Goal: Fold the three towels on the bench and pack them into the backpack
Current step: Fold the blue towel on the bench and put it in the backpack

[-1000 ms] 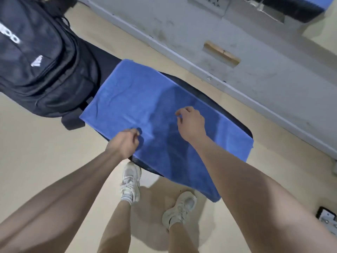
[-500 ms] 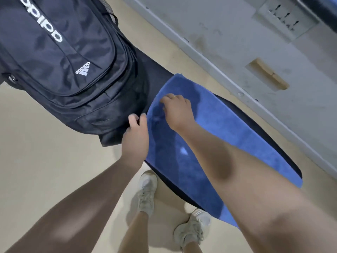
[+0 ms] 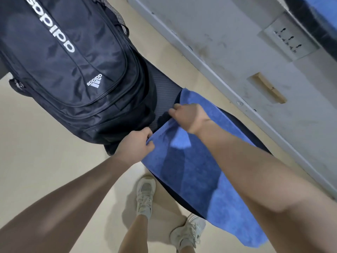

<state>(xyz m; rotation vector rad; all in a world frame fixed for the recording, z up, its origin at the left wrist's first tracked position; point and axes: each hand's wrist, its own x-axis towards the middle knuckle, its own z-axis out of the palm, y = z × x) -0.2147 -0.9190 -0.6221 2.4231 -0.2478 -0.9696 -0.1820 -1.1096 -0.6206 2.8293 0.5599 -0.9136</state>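
Towel: one blue towel (image 3: 193, 172) lies spread along the bench, its near edge hanging over the bench side towards my feet; the end nearest the backpack is raised off the pad.
My left hand: my left hand (image 3: 135, 145) has its fingers curled round the near corner of that raised end, thumb pinching the cloth.
My right hand: my right hand (image 3: 187, 115) has its fingers closed over the far part of the same end, lifting the edge clear of the pad.
Backpack: a black backpack (image 3: 69, 70) with white lettering lies on the bench just beyond the towel's raised end, its base close beside my left hand; whether the two touch I cannot tell. The zips in view look shut.
Bench: a black padded bench (image 3: 165, 90) runs diagonally across the view; a strip of ribbed pad shows bare between backpack and towel.
Floor: a plain beige floor (image 3: 36, 152), with my two pale trainers (image 3: 145, 196) standing beside the bench.
Wall: a scuffed grey wall (image 3: 228, 42) runs behind the bench, with a skirting strip at its foot.
Wall fittings: a multi-socket plate (image 3: 287, 42) is set in the wall, and a rectangular recess with a wooden edge (image 3: 268, 87) sits lower down.
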